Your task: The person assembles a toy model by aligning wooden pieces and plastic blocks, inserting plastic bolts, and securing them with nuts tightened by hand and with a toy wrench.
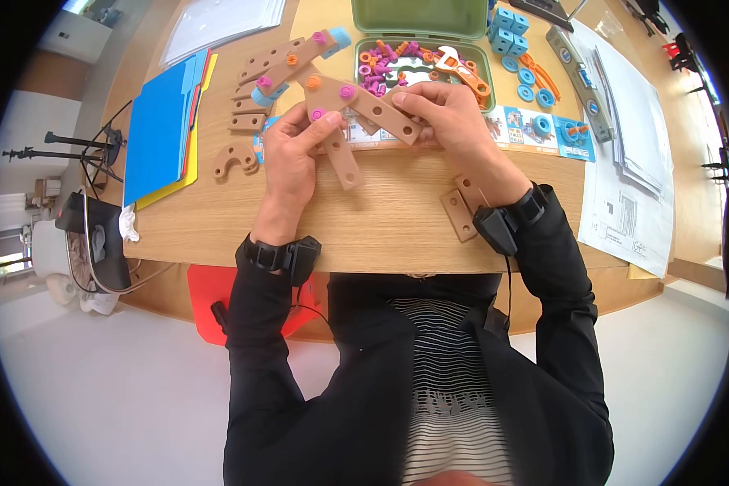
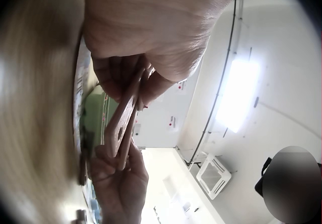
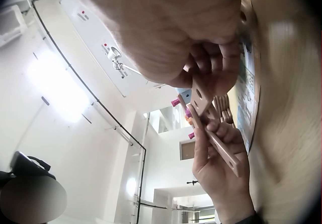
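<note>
Between the two hands, over the near part of the table, is a frame of brown toy strips with holes [image 1: 344, 162], joined by pink bolts [image 1: 347, 91] and an orange one. My left hand [image 1: 290, 158] pinches it by a pink bolt, thumb on top and fingers beneath. With thumb and fingers, my right hand [image 1: 455, 121] pinches the end of the slanting brown strip [image 1: 389, 117]. In the right wrist view the strips [image 3: 221, 151] cross at an angle between the hands. Beyond the left hand, a longer brown strip [image 1: 282, 71] with blue end pieces overlaps the frame.
A green toolbox [image 1: 419, 18] full of pink and orange parts stands open behind. Loose brown strips [image 1: 247, 121] and a curved piece [image 1: 236, 160] lie left, two strips [image 1: 459, 215] by the right wrist. Blue blocks [image 1: 508, 32], folders [image 1: 164, 121] and papers [image 1: 624, 186] surround the workspace.
</note>
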Tool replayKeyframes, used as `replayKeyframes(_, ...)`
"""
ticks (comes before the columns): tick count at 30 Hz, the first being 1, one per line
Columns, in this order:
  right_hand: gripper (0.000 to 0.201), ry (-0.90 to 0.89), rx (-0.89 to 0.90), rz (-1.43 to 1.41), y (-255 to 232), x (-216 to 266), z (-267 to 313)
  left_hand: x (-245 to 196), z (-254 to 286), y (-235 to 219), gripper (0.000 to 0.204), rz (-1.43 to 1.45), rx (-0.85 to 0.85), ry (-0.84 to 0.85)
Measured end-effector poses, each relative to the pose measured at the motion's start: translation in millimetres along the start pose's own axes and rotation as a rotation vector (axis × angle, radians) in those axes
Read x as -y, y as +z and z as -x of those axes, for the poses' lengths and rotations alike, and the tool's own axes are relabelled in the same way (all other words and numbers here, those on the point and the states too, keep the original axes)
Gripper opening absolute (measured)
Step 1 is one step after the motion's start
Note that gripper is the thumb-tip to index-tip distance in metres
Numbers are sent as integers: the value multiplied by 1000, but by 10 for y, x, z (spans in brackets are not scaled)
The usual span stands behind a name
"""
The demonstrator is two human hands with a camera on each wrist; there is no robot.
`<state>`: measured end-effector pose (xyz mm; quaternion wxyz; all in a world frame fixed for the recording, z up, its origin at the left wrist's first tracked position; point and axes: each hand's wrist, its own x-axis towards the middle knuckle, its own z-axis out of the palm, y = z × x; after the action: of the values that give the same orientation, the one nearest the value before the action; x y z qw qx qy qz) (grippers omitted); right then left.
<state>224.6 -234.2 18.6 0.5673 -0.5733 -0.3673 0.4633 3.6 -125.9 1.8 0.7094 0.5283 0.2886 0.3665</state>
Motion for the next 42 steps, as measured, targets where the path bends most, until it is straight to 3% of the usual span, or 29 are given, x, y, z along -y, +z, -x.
replayKeyframes(3,27,73,-17,50,-39,166,26,-6,-10,-30,27,68,-50,17)
replayKeyframes(5,25,110,120,305,-119,218,17,-9,-16,-45,27,124,-72,27)
replayKeyframes(9,26,107,264,471,-155,181,14,-8,-20,-68,28,119,-87,61)
replayKeyframes(11,29,105,438,706,-168,180,14,-8,-17,-67,28,111,-74,55)
replayKeyframes(15,29,63,475,832,-193,218,19,-4,-13,-58,27,77,-56,46)
replayKeyframes(18,33,-22,359,728,-245,215,-4,-8,-12,-48,27,66,-29,32)
replayKeyframes(20,35,95,194,380,-235,283,-10,-12,-13,-39,27,61,-19,29)
replayKeyframes(24,41,104,213,230,-128,251,17,-33,9,-6,26,13,53,-1)
replayKeyframes(27,42,3,292,263,-51,95,10,-40,18,16,27,-19,105,-15)
replayKeyframes(29,43,-71,307,98,16,48,32,-42,24,23,28,-39,126,-19)
replayKeyframes(35,43,47,264,-37,102,106,88,-16,33,23,31,-140,201,-39)
replayKeyframes(42,41,24,260,-46,107,42,68,-5,27,29,36,-136,225,-42)
